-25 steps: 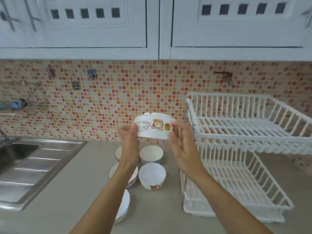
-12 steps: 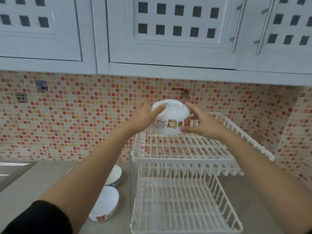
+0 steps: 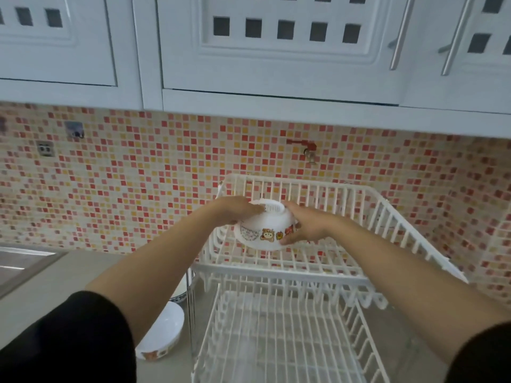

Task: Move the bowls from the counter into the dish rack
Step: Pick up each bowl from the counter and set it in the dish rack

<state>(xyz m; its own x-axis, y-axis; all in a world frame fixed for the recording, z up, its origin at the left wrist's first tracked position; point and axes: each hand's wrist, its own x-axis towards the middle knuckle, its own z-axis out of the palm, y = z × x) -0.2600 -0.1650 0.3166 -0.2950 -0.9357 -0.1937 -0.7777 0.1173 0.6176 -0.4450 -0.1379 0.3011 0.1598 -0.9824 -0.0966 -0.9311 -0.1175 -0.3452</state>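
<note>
A white bowl with cartoon stickers (image 3: 264,230) is held upside down, its foot ring up, between both hands over the top tier of the white two-tier dish rack (image 3: 387,214). My left hand (image 3: 235,210) grips its left side and my right hand (image 3: 307,225) its right side. The bowl's rim sits low inside the top tier, near the left back corner; I cannot tell if it touches the wires. Another white bowl (image 3: 163,333) stands on the grey counter (image 3: 55,277) left of the rack, partly hidden by my left arm.
The rack's lower tier (image 3: 276,335) holds nothing. A steel sink edge (image 3: 19,261) shows at the far left. White wall cabinets (image 3: 276,51) hang overhead, above a mosaic tile wall with a red tap (image 3: 307,147) behind the rack.
Both hands carried the bowl from above the counter rightward to the rack, then lowered it into the top tier. My view turned right, so most counter bowls left the frame.
</note>
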